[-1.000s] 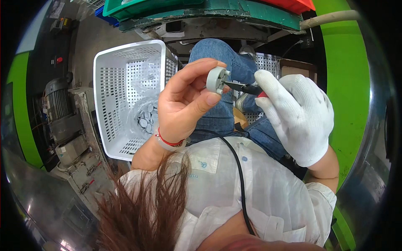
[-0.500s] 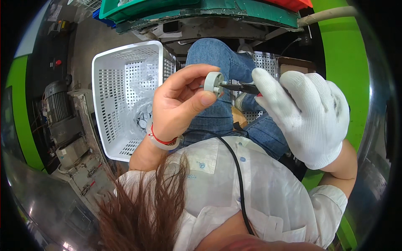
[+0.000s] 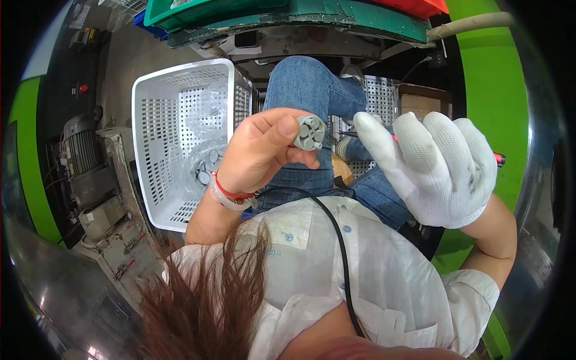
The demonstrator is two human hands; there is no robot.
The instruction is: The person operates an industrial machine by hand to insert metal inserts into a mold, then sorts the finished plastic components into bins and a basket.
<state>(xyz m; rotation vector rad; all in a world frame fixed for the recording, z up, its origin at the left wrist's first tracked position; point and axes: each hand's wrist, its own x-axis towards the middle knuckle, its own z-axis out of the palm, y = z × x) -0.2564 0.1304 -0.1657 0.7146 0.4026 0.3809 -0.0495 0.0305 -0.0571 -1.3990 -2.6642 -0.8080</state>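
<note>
My left hand (image 3: 255,147), bare, pinches a small round grey plastic part (image 3: 311,133) between thumb and fingers. The part's open face shows, with several rounded hollows and posts. To the right, my right hand (image 3: 438,171) wears a white knitted glove and is closed around red-handled pliers (image 3: 500,159). The handle end sticks out past the glove's right side, while the fingers hide most of the tool. A gap separates the gloved hand from the grey part.
A white perforated basket (image 3: 141,150) stands at the left, with clear plastic bags (image 3: 207,162) of small grey pieces inside. Green and red trays (image 3: 228,13) sit on a worn bench edge (image 3: 300,25) ahead. A motor (image 3: 84,147) is at far left; a cardboard box (image 3: 423,99) lies beyond my right hand.
The pliers' jaws have come away from the grey part, and the right hand has shifted slightly right. My left hand has turned the part so that its hollowed face shows.
</note>
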